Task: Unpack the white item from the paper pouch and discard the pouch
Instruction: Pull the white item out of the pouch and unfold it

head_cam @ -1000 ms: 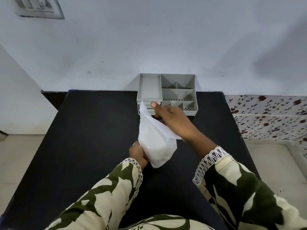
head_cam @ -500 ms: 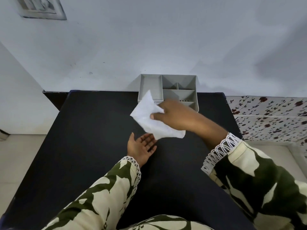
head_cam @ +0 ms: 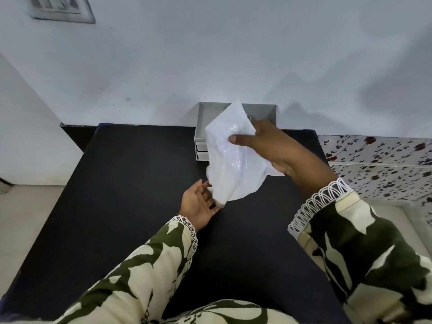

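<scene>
Since half a second ago the right hand [head_cam: 268, 146] has tipped the paper pouch [head_cam: 233, 160] steeper, its low end now meeting the left palm. One black table [head_cam: 117, 195] fills the middle of the frame; one grey compartment organiser [head_cam: 205, 118] stands at its far edge, upper centre, partly behind the pouch. One pouch hangs at centre, pinched between the right thumb and fingers. The left hand [head_cam: 198, 204] lies wide and palm-up beneath it, gripping nothing. No white item shows outside the pouch, so I judge it is still inside: unpacking is under way, with emptying and discarding left.
</scene>
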